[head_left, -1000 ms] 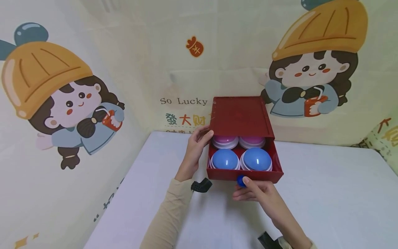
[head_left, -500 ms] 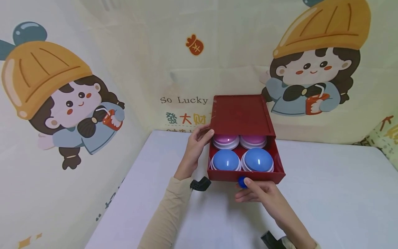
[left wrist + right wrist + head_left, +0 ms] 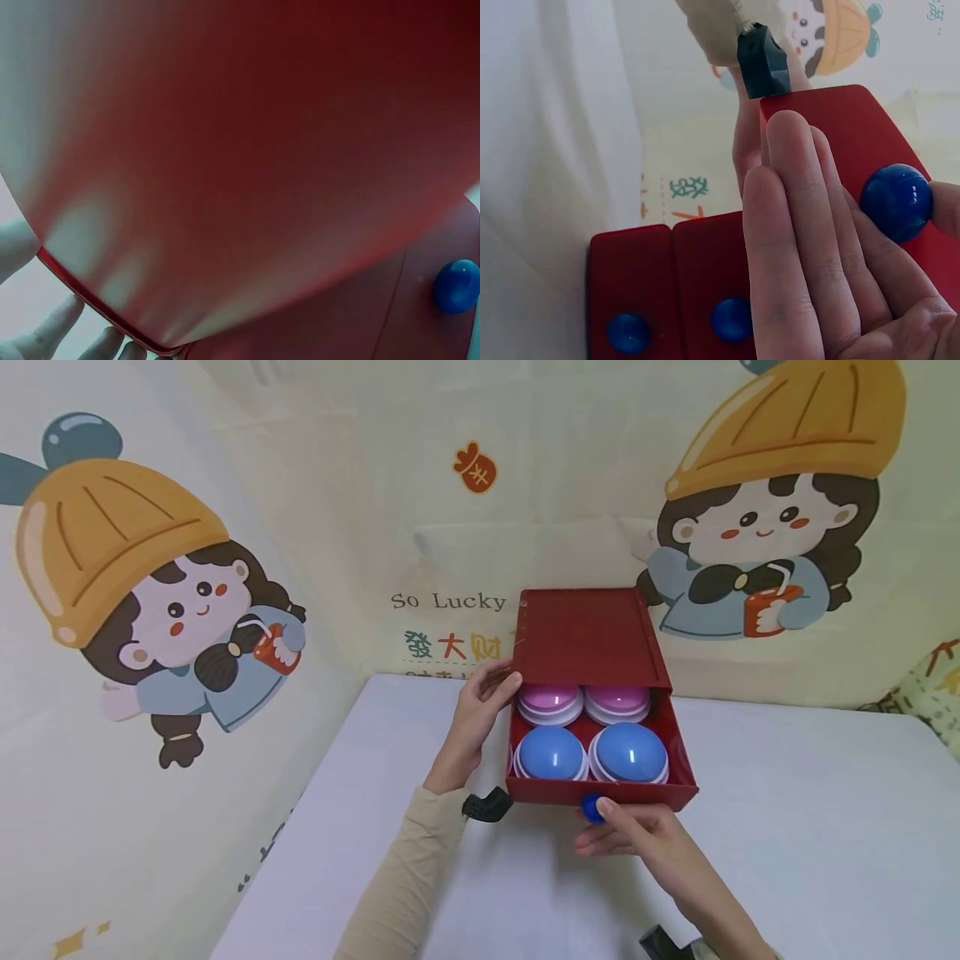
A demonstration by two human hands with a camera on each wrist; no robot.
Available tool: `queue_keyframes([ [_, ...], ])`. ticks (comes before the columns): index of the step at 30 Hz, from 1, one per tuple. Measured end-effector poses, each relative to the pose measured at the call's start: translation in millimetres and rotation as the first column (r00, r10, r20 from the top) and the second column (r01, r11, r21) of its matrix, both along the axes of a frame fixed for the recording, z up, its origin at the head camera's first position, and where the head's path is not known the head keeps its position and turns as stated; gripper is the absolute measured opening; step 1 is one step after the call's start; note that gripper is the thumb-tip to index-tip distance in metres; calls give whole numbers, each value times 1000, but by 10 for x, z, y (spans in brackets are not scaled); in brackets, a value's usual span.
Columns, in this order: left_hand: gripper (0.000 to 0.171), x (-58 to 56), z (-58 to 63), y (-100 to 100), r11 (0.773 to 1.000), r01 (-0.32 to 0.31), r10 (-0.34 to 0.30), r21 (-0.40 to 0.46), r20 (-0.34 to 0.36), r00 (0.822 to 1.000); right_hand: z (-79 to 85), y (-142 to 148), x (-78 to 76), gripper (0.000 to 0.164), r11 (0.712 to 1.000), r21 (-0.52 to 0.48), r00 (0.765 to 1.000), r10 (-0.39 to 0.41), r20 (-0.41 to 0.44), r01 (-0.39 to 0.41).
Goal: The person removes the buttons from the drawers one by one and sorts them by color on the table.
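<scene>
A red drawer cabinet (image 3: 592, 635) stands against the wall, its top drawer (image 3: 551, 791) pulled out. Inside are two pink domed buttons (image 3: 551, 697) at the back and two larger blue ones (image 3: 552, 752) in front, all with white rims. My right hand (image 3: 652, 835) pinches the drawer's blue ball knob (image 3: 896, 202) between thumb and index finger; the other fingers are nearly straight. The left hand (image 3: 474, 722) holds the cabinet's left side, with its thumb near the front edge. In the left wrist view the cabinet's side is a red blur above the fingers (image 3: 56, 326).
Two lower drawers (image 3: 630, 262) with blue knobs (image 3: 628, 333) are closed, seen in the right wrist view. The white table (image 3: 787, 827) runs back to a cloth wall (image 3: 360, 485) printed with cartoon figures. Black devices (image 3: 487, 806) sit at both wrists.
The drawer has slid slightly farther out toward me with the right hand on its knob, and more of the pink buttons shows. The left hand keeps its place on the cabinet.
</scene>
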State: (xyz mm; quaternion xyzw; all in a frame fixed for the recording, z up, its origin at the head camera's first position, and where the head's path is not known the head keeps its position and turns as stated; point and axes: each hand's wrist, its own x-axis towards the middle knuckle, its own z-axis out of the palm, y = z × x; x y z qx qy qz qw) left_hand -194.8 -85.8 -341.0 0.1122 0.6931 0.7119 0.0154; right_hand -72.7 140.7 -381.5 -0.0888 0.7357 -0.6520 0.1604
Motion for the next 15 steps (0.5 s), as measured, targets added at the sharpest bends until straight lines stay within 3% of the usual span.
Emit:
queue_keyframes([
  [7,48,-24,5,-14,1000,6,-6,-5,9,1000,-28,5,7,39,1000,-22,1000,7,3,-7],
  [15,48,-34,3,-52,1000,29,-29,-7,8,1000,-21,0,39,41,1000,24,999,0,32,-1],
])
